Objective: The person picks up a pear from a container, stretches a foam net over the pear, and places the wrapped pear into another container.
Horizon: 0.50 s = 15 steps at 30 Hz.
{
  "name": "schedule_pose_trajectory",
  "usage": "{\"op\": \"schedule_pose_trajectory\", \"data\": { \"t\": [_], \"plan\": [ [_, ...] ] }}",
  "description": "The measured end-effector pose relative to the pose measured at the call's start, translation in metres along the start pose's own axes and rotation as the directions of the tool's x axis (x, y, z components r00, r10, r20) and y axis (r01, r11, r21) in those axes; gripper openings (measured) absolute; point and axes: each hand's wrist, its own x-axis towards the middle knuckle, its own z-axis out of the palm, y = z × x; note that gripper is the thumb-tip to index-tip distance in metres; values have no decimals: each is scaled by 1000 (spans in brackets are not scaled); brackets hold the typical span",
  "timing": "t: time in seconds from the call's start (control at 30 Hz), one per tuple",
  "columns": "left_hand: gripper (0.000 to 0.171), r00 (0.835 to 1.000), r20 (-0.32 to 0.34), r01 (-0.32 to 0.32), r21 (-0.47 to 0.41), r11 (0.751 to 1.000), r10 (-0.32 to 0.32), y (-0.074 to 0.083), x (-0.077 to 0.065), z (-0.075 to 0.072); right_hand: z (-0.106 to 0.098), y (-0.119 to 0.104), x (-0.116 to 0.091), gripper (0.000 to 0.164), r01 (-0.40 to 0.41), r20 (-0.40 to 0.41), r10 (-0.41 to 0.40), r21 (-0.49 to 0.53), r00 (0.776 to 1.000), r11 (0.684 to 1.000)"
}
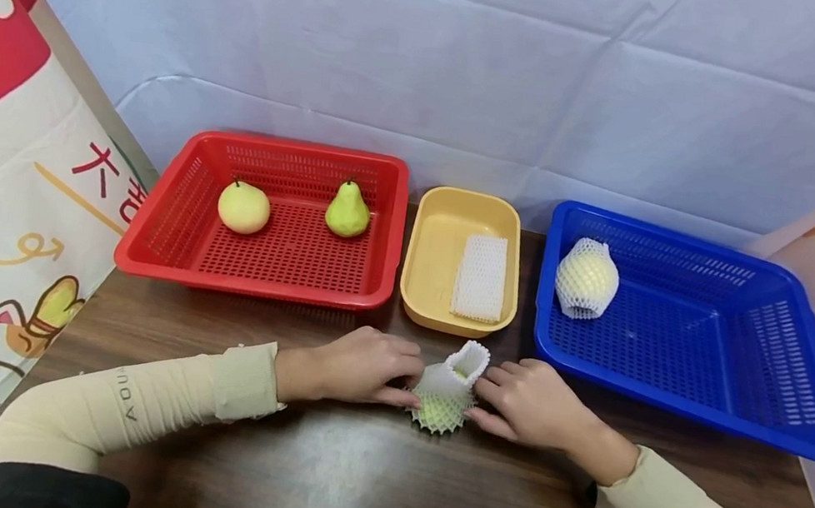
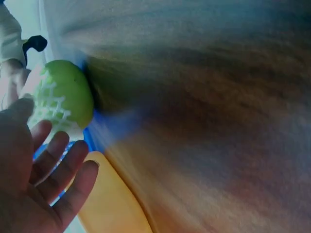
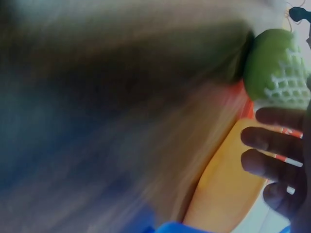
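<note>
On the table in the head view, a green fruit (image 1: 437,411) sits partly inside a white foam net sleeve (image 1: 448,378), whose loose upper end stands up. My left hand (image 1: 370,365) is at the sleeve's left side, thumb and fingertips right at the mesh. From the right, my right hand (image 1: 532,402) reaches the other side with its fingertips close against the net. The left wrist view shows spread fingers (image 2: 60,162) below the fruit (image 2: 73,94). Extended fingers (image 3: 272,141) also show under the fruit (image 3: 265,63) in the right wrist view.
Behind the left hand, a red basket (image 1: 253,285) holds a yellow round fruit (image 1: 243,208) and a green pear (image 1: 348,210). A yellow tray (image 1: 427,265) contains flat foam nets (image 1: 481,277). The blue basket (image 1: 699,413) at right has a netted pale fruit (image 1: 587,279).
</note>
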Motion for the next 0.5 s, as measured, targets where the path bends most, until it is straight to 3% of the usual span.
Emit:
{"op": "schedule_pose_trajectory", "data": {
  "t": [0.13,0.3,0.37,0.5],
  "plan": [
    [33,996,19,89,-74,993,-88,3,1,1,2,-6,0,54,-166,6,166,84,986,983],
    [48,983,38,184,-115,976,-181,4,3,1,-1,-12,1,42,-375,49,373,188,927,908],
    [52,981,43,192,-119,974,-188,5,4,1,-2,-14,3,45,-414,70,410,249,909,876],
    [52,982,54,187,-153,970,-181,6,5,0,-2,-16,5,47,-420,107,410,354,906,836]
  ]
}}
